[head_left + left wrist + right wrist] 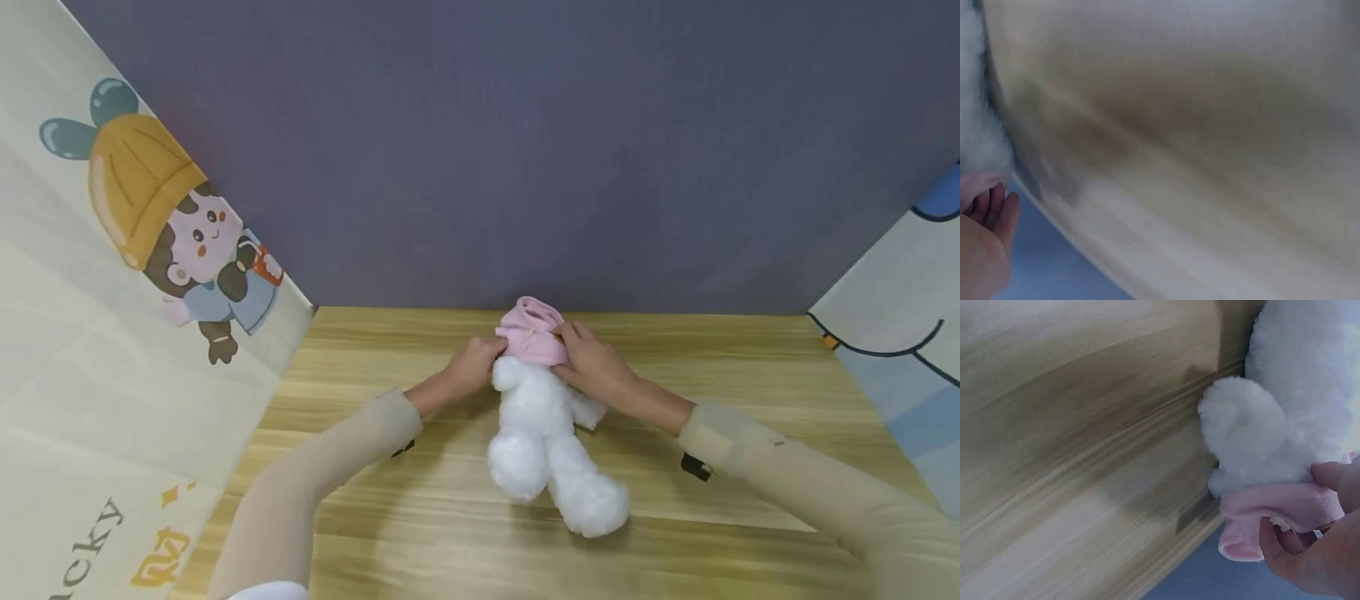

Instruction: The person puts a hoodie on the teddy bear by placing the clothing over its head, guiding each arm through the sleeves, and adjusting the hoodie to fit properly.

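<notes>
A white plush toy (pixel 534 417) lies on the table, its legs toward me and a pink garment (pixel 531 337) over its far end. My left hand (pixel 472 365) pinches the garment's left edge. On the other side, my right hand (pixel 600 371) grips its right edge, thumb near the white fur. In the right wrist view, the fingers of that hand curl into the pink cloth (pixel 1285 505) beside a round fluffy limb (pixel 1244 419). The left wrist view catches only part of the left hand (pixel 988 240) at a pink hem. The toy's head is hidden from view.
The wood-grain table (pixel 405 533) ends at a dark grey-blue upright panel (pixel 510 150) just beyond the garment. A pale sheet with a cartoon figure (pixel 210 242) borders the left side. Another printed sheet (pixel 885 367) stands at right.
</notes>
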### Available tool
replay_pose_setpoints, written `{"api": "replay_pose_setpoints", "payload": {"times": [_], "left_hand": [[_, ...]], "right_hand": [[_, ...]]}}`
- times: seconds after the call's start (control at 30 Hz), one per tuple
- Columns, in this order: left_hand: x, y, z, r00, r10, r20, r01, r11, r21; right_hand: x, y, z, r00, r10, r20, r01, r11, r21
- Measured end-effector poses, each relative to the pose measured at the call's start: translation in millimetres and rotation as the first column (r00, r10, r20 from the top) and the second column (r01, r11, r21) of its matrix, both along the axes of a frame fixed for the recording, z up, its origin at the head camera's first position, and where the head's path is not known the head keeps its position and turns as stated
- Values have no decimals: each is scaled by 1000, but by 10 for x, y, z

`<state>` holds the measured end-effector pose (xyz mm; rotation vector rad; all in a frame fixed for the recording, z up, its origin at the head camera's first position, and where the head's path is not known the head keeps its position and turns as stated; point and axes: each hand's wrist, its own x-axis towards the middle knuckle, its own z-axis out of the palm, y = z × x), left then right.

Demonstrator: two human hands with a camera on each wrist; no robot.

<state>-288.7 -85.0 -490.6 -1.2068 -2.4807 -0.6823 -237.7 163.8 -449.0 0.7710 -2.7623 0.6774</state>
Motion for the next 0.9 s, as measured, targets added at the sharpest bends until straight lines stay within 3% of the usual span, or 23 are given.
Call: {"api": "replay_pose_setpoints", "payload": {"times": [0.1,0.2,0.27,0.33,0.37,0.4,0.47,0.57,0.63,0.7,0.77,0.9], "left_hand": [[60,8,-39,998,66,21,-66,998,8],[57,-39,-22,982,63,177,-60,998,-23],[36,-126,50,947,41,317,-17,997,-76],[25,-239,167,898,55,436,3,991,-131],[28,-290,235,880,67,471,-1,990,-141],[33,-334,304,874,75,479,-6,989,-145],[64,-359,420,892,63,448,-14,994,-112],[120,-258,538,938,12,347,-5,1000,-19],[150,-135,560,964,-18,265,27,999,-29],[180,-2,547,982,2,188,16,996,-93],[202,116,513,996,54,75,-38,981,-191],[255,252,457,982,140,-124,-175,919,-352]], "right_hand": [[-24,-9,-1,999,8,-35,-7,999,31],[-40,3,6,998,14,-58,-14,1000,6],[-45,18,2,998,8,-61,-10,1000,-27],[-46,31,-5,997,16,-78,-20,999,-46],[-49,36,-10,995,24,-95,-28,999,-42],[-53,38,-18,993,30,-114,-34,999,-35],[-54,45,-27,984,57,-169,-59,998,-6],[-67,30,-18,969,80,-233,-77,997,25],[-65,3,1,965,81,-249,-76,997,30],[-43,-33,21,964,100,-245,-91,995,47],[-6,-73,40,963,135,-232,-124,990,62],[53,-144,48,948,232,-216,-225,973,58]]}}
